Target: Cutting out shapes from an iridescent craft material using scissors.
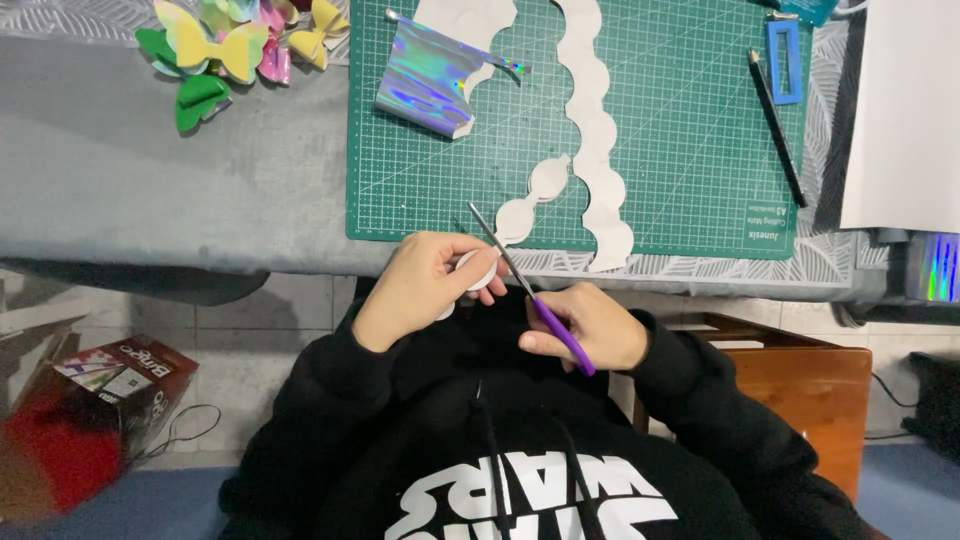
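Head view: just below the green cutting mat (700, 150), the left hand (420, 285) pinched a white paper disc (480, 268) while the right hand (590, 325) gripped purple-handled scissors (530, 295), best kept steady as the disc is turned.

Your left hand (425, 285) covered most of the white paper piece (478, 270), so its full outline could not be told. The handles of the purple-handled scissors (530, 295) sat buried in your right hand (590, 325) (only one purple loop edge showed). At the far edge of the green cutting mat (680, 130), the scalloped white strip (595, 130) and the white scrap above the holographic sheet (430, 75) ran out of the picture's top. The paper bows (235, 45) at the table's far left corner were clipped likewise. The white sheet (905, 110) was cut by the right edge. The red box (70, 440) on the floor was blurred.
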